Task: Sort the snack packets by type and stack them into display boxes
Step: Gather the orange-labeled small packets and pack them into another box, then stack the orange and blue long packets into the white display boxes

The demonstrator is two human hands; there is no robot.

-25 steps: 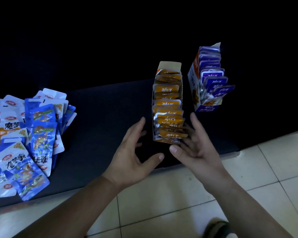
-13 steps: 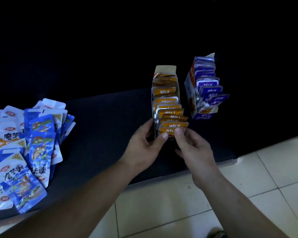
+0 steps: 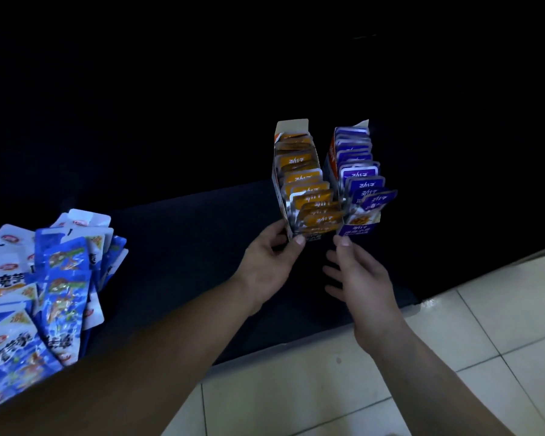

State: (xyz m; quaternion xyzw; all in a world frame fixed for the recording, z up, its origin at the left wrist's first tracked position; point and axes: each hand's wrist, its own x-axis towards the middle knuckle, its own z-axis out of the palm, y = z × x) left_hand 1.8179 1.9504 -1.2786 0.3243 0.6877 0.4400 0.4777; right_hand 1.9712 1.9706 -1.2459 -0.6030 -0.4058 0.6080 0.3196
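Observation:
A display box of orange snack packets (image 3: 306, 187) stands on the dark mat (image 3: 186, 247), pushed close beside a display box of purple packets (image 3: 359, 180). My left hand (image 3: 269, 262) grips the near left corner of the orange box, thumb on its front. My right hand (image 3: 359, 275) is just in front of the two boxes, its thumb tip touching the lower front of the purple box, fingers loosely spread and holding nothing. A loose pile of blue and white packets (image 3: 44, 287) lies at the left.
The mat's front edge meets a pale tiled floor (image 3: 453, 357) at the lower right. Behind the boxes everything is dark. Bare mat lies between the loose pile and the boxes.
The orange box has slid right and farther back until it sits next to the purple box. My left hand kept hold of its corner; my right hand let go of the front packets.

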